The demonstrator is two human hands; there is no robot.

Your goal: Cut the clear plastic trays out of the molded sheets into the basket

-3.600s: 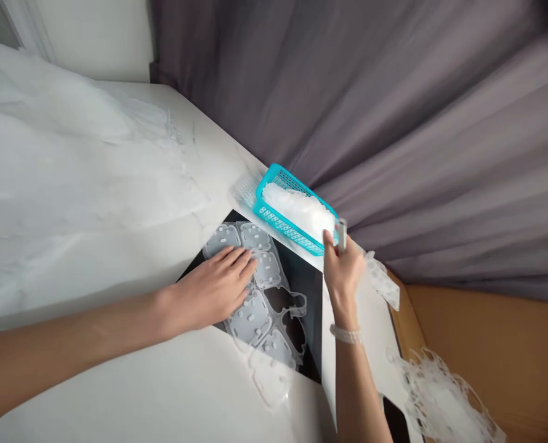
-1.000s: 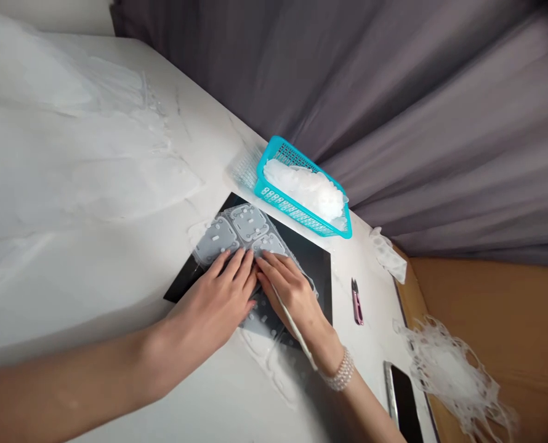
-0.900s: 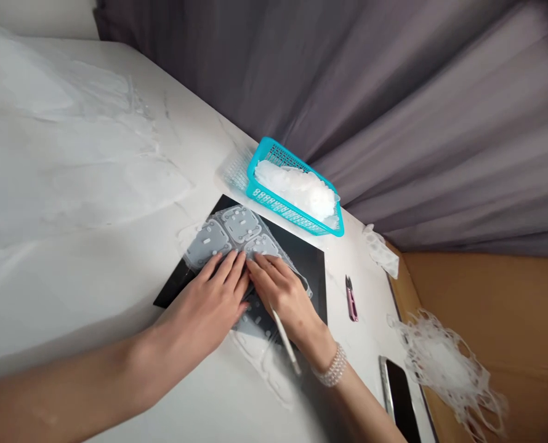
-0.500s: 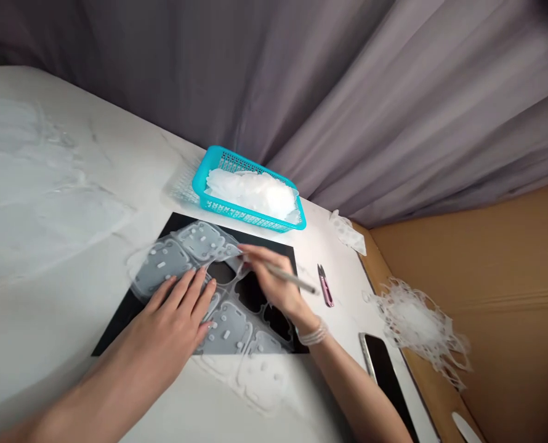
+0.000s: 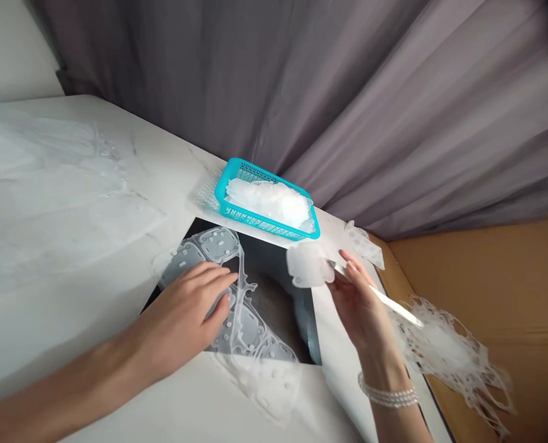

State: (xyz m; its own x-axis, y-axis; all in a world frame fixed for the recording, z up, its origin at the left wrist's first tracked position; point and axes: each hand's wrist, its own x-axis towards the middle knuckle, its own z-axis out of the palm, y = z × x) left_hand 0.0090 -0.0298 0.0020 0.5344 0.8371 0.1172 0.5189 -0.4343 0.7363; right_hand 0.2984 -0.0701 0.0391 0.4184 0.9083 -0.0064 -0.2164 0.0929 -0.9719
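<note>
Head view: right hand (image 5: 359,307) grips white stylus (image 5: 389,301) pointing down-right; left hand (image 5: 186,307) open.

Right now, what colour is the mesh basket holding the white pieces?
Bright turquoise: the plastic basket shows best in the head view.

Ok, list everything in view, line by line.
marble table: one, white, below
plastic basket: one, turquoise, on table
silicone pieces: many, translucent, in basket
black sheet: one, black, on table
silicone sheet: one, translucent, on black sheet
silicone scrap: one heap, white, on cardboard
curtain: one, grey, behind table
cardboard: one, tan, right
white rod: one, white, right hand
silicone piece: one, translucent, at fingertips
left hand: over silicone sheet
right hand: raised, holding rod
bracelet: one, pearl-white, right wrist
</note>
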